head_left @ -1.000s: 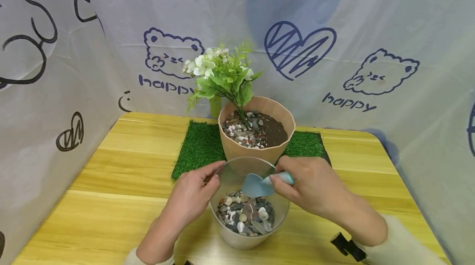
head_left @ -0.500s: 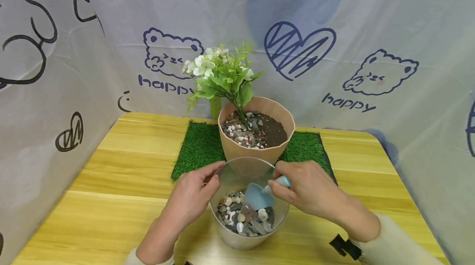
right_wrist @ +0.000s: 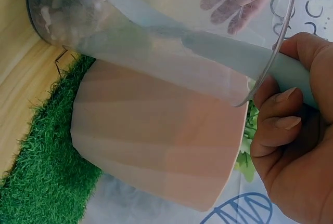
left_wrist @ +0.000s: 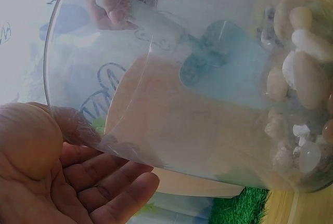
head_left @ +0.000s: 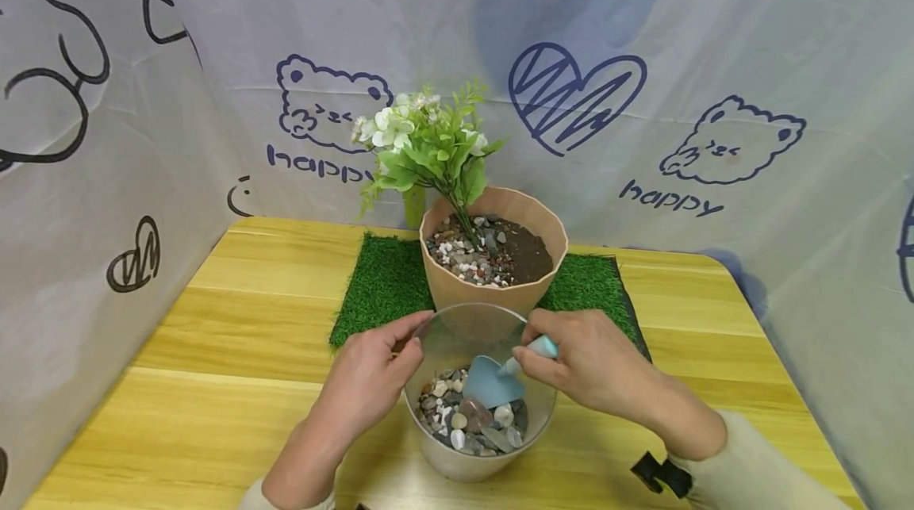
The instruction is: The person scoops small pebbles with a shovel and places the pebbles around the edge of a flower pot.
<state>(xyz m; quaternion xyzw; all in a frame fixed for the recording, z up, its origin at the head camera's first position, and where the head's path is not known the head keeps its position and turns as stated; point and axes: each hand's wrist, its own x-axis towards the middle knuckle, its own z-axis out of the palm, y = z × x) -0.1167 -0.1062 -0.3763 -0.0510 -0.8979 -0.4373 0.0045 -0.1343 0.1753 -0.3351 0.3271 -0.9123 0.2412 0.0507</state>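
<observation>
A clear container (head_left: 457,462) stands on the table with mixed pebbles (head_left: 471,423) at its bottom. My left hand (head_left: 374,375) pinches its rim on the left between thumb and index finger; the other fingers lie outside the wall in the left wrist view. The right hand (head_left: 589,355) grips the pale handle of a small blue trowel (head_left: 493,383) at the right side of the rim. Inside the container, the trowel's blade points down, its tip among the pebbles. Through the clear wall, the blade (left_wrist: 229,73) shows close against the stones in the left wrist view.
Right behind the container stands a peach flowerpot (head_left: 493,296) on a green turf mat (head_left: 385,280). A white-flowered plant (head_left: 435,145) leans left from its soil and pebbles. Printed cloth (head_left: 428,18) hangs behind and beside the wooden table (head_left: 236,312).
My right hand has lowered the trowel from above the pebbles into them, and the blade has shifted slightly left since. The left hand and the container have stayed put.
</observation>
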